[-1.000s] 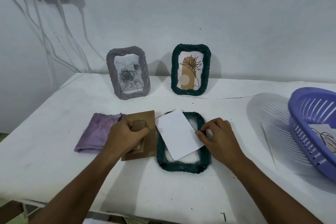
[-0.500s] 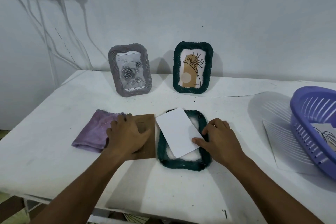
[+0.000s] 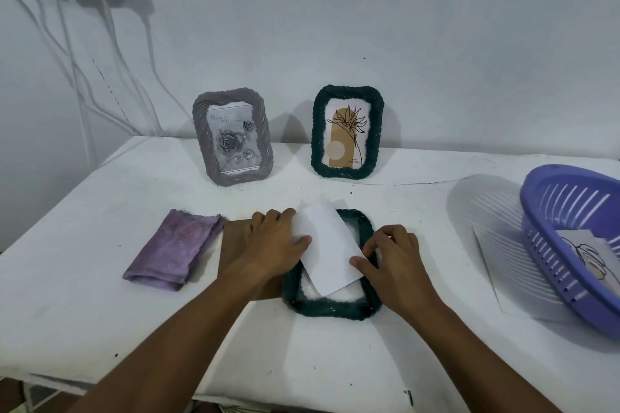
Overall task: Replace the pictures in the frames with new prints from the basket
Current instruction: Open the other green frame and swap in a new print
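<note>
A dark green woven frame (image 3: 332, 308) lies face down at the table's middle front. A white print (image 3: 327, 245) rests tilted across its opening, blank side up. My left hand (image 3: 268, 245) lies flat on the brown backing board (image 3: 231, 245) left of the frame, its thumb touching the print's left edge. My right hand (image 3: 392, 258) is curled over the frame's right side and pinches the print's right edge with thumb and fingers. A purple basket (image 3: 550, 245) at the far right holds another print (image 3: 583, 255) with a line drawing.
A grey frame (image 3: 233, 141) with a rose picture and a green frame (image 3: 317, 131) with a plant drawing stand against the back wall. A folded purple cloth (image 3: 174, 248) lies left of the backing board. A white sheet (image 3: 496, 265) lies under the basket. Cables hang at the upper left.
My left hand has slid right across the backing board until its thumb reached the print. The print has shifted slightly up and left over the frame while my right hand kept its edge.
</note>
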Demonstrator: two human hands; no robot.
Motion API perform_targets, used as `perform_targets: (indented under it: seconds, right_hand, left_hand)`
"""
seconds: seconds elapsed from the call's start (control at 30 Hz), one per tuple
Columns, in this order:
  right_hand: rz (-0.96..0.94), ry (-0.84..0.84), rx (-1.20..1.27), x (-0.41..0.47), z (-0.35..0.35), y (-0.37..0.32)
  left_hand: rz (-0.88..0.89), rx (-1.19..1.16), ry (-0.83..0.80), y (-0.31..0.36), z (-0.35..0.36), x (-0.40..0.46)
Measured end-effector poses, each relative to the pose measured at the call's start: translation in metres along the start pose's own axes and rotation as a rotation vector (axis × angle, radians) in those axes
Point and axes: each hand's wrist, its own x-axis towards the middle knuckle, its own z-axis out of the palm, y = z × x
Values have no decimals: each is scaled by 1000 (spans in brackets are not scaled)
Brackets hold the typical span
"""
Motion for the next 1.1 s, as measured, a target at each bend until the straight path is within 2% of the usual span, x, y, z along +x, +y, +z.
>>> perform_targets:
  seconds: [0.13,0.2,0.33,0.43,0.5,0.6,0.67,0.8,0.97,1.03,1.1]
  right_hand:
    - [63,23,325,-3,-12,-6]
    - [83,-10,430,-1,-22,-8]
    - [45,-132,462,4,-46,-3]
    - [74,-105,631,5,-62,5]
    - [109,-58,748,1,-70,12]
    - [175,-28,769,-8,-81,19]
    - [206,-22,691,-15,-88,26]
    - [170,91,180,-18,-117,47]
    - [204,284,-252,-17,-162,77]
    - [272,228,-385,-20,-175,86]
    - [333,131,-368,-23,-183,92]
  left_hand:
    - [-10,-159,104,5,-9,0]
    - [-7,-390,159,11,-15,2]
    - [92,-879,224,30,-25,9]
    - [167,-1112,135,47,-28,8]
    - [208,-1172,26,58,-22,3]
    - [231,-1257,-95,75,-6,-3]
    - [209,-1265,-94,88,3,-3]
    - [216,-1215,-168,116,11,-1]
    - [236,-1214,-308,151,28,1]
    - [223,-1225,-367,163,35,2]
    - [205,-1220,-411,175,43,2]
